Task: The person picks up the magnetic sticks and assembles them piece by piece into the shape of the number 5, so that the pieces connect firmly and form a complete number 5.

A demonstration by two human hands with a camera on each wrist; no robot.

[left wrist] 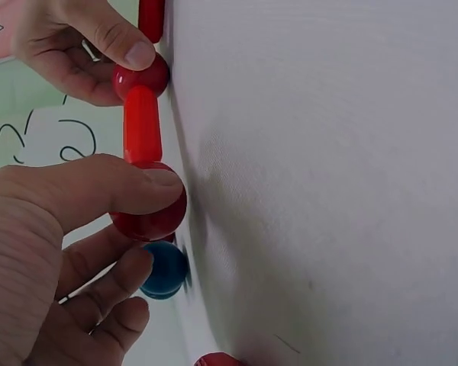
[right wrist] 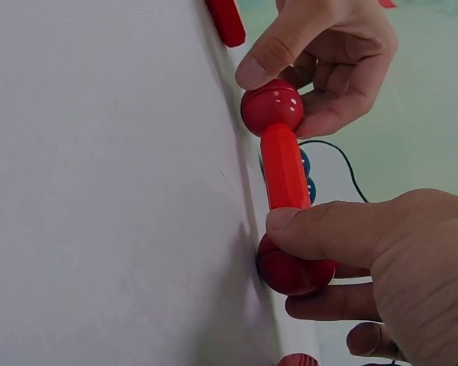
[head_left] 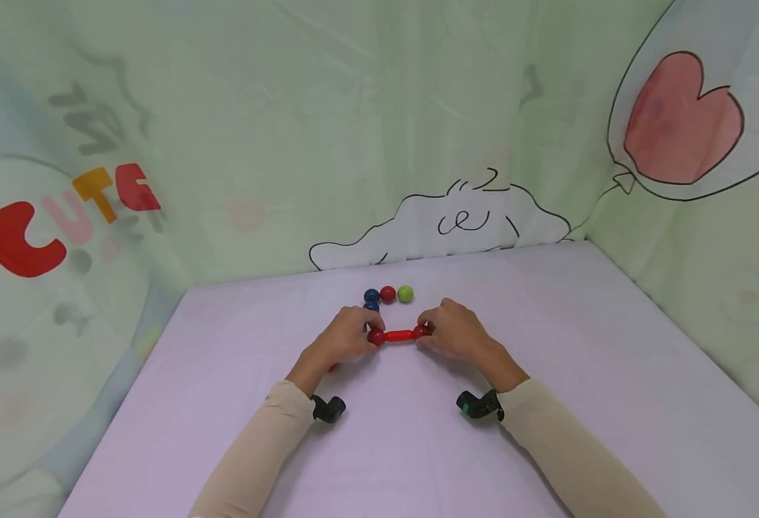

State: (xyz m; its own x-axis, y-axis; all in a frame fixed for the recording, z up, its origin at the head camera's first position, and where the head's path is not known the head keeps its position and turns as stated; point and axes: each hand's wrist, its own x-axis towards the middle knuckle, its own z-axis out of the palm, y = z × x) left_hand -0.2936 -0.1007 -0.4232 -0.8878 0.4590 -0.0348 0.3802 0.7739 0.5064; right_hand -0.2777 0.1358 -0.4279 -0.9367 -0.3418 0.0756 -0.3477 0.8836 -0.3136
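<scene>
Left fingers (left wrist: 99,258) pinched round 1 red ball (left wrist: 154,223), right fingers (right wrist: 333,303) round a 2nd red ball (right wrist: 292,273), red rod (head_left: 399,335) between.

pale green backdrop (head_left: 256,108), lilac tabletop (head_left: 405,446)

Left hand (head_left: 347,335) and right hand (head_left: 455,331) pinch, forearms (head_left: 256,455) angled inward.
</scene>
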